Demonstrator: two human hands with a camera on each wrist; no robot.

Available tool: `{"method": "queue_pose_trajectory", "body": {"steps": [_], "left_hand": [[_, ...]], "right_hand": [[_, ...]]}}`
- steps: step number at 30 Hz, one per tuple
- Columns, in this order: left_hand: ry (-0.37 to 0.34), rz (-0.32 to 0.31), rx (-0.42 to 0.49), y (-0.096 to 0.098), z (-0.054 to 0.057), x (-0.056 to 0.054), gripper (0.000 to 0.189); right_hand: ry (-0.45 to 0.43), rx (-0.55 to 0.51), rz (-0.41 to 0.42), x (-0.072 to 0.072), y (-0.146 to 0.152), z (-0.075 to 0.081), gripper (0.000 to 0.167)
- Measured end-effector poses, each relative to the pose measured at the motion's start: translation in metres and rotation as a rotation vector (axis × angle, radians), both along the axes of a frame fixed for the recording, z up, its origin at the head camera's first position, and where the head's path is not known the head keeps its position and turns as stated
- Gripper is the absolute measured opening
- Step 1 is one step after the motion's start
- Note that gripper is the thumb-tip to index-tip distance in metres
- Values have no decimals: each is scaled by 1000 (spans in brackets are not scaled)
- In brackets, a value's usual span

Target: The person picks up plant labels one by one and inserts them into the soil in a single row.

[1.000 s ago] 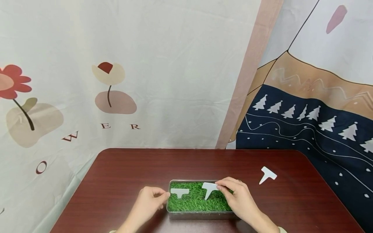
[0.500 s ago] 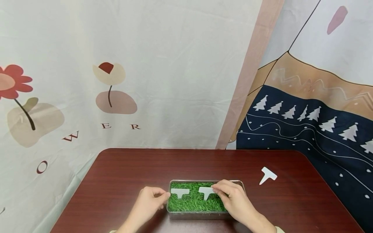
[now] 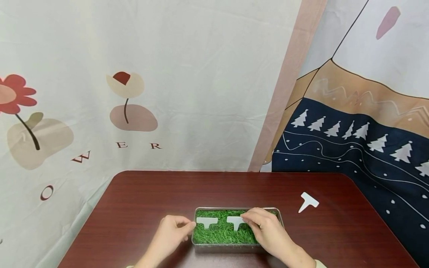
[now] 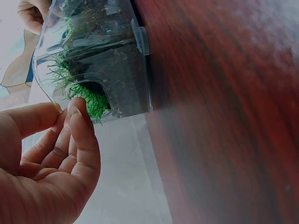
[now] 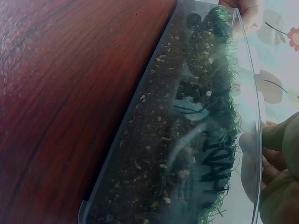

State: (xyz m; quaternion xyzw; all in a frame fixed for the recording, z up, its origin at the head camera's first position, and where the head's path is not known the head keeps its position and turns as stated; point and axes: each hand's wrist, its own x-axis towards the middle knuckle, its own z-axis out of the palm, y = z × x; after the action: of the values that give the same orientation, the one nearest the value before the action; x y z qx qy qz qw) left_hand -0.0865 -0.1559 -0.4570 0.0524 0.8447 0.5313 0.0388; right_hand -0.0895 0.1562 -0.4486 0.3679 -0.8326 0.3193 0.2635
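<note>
A clear plastic planter box [image 3: 224,248], filled with soil and topped with green grass [image 3: 221,236], stands near the table's front edge. My left hand [image 3: 174,230] pinches the box's left rim between thumb and index finger, which the left wrist view shows close up. With the fingertips of my right hand [image 3: 269,230] I hold the right end of a white T-shaped plant label [image 3: 234,220], its stem down in the grass. A second T-shaped plant label [image 3: 206,221] stands upright in the grass to its left. Soil and pebbles [image 5: 154,140] show through the wall in the right wrist view.
Another white T-shaped plant label [image 3: 308,202] lies flat on the dark red wooden table [image 3: 161,190], behind and right of the box. Behind the table hangs a printed cloth [image 3: 201,93] with flowers and letters, and a dark blue tree print is on the right.
My right hand has moved slightly left and down with its plant label. The label has turned from tilted to upright and its stem shows shorter above the grass. The left hand has stayed put.
</note>
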Motion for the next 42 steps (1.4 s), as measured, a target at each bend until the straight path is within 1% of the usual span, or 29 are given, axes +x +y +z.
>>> {"method": "queue_pose_trajectory", "body": {"steps": [6,11,19,25,34,42], "left_hand": [[2,4,-4,0,-1,0,13],[-1,7,-1,-1,-1,0,13],[1,6,-1,-1,-2,0,12],[2,5,-7,-1,-2,0,13],[3,0,-6,-1,-2,-1,14],[1,3,-9,-1,-2,-1,13]], "right_hand": [[36,38,5,-1,0,1,34],[49,46,8,-1,-1,1,35],[12,29,7,0,-1,-1,33],[-14,33,14,-1,0,-3,27],[-58,15,-12,-1,0,-1,29],[-58,11,-31,-1,2,-1,28]]}}
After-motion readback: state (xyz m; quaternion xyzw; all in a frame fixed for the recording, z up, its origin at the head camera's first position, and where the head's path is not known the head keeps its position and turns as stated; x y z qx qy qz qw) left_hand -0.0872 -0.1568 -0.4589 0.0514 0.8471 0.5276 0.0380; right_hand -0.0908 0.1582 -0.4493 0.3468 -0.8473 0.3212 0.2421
